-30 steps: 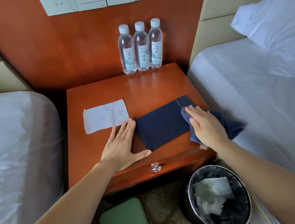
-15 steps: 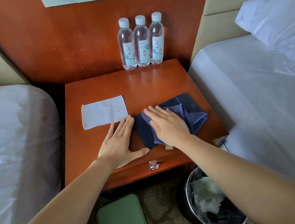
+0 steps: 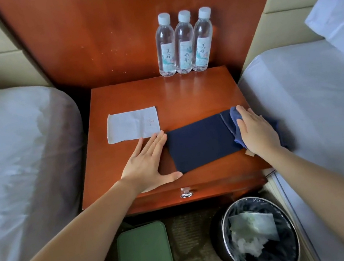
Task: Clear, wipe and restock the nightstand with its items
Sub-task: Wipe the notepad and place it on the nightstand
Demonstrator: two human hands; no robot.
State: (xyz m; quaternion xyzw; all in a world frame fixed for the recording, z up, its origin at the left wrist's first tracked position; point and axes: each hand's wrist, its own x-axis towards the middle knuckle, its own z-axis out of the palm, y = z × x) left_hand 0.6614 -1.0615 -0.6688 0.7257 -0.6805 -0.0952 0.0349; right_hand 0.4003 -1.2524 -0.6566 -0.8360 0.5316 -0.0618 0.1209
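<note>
On the nightstand (image 3: pixel 183 96), your left hand (image 3: pixel 147 164) lies flat, fingers straight, against the left edge of the navy folder (image 3: pixel 200 143), probably to brace it. Your right hand (image 3: pixel 258 134), fingers straight too, presses the blue cloth (image 3: pixel 234 115) onto the folder's right end to wipe.

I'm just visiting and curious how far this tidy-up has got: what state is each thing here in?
Water bottles: three, capped, upright, in a row at the nightstand's back.
White paper: flat, on the left.
Navy pad: flat, near the front.
Blue cloth: bunched under the right hand, at the right edge.
Left hand: open, flat beside the pad.
Drawer: shut.
Bin: lined, holding crumpled paper.
</note>
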